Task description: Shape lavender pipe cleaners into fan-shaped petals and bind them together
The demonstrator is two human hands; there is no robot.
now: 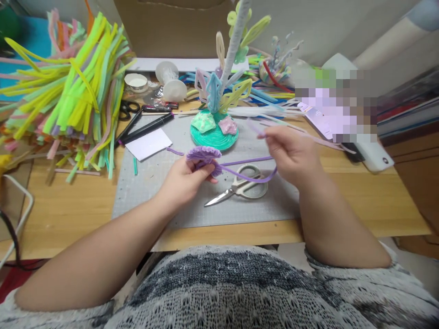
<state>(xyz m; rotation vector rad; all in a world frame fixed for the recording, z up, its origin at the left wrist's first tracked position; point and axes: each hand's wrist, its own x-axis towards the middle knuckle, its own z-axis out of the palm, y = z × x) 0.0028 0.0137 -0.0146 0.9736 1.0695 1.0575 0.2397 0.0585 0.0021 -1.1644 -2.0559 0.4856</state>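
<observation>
Between the thumb and fingers of my left hand [183, 178] is a purple pipe-cleaner piece [204, 154], rounded and ribbed like a shell. Two purple strands run from it to the right. My right hand [291, 153] is closed on a purple pipe cleaner [252, 179], its free end sticking up past the fingertips. White-handled scissors [250, 182] lie on the grey cutting mat [151, 192] below the strands. Behind my hands stands a pipe-cleaner ornament on a round teal base [214, 141], bearing a green and a pink piece and a blue upright shape [214, 93].
A big heap of pipe cleaners [78, 91] fills the left. Black markers [147, 128], a white card [149, 144], a white spool [170, 82] and a tape roll [136, 82] lie near the mat. At right are a purple package [318, 112] and a white tool [373, 153].
</observation>
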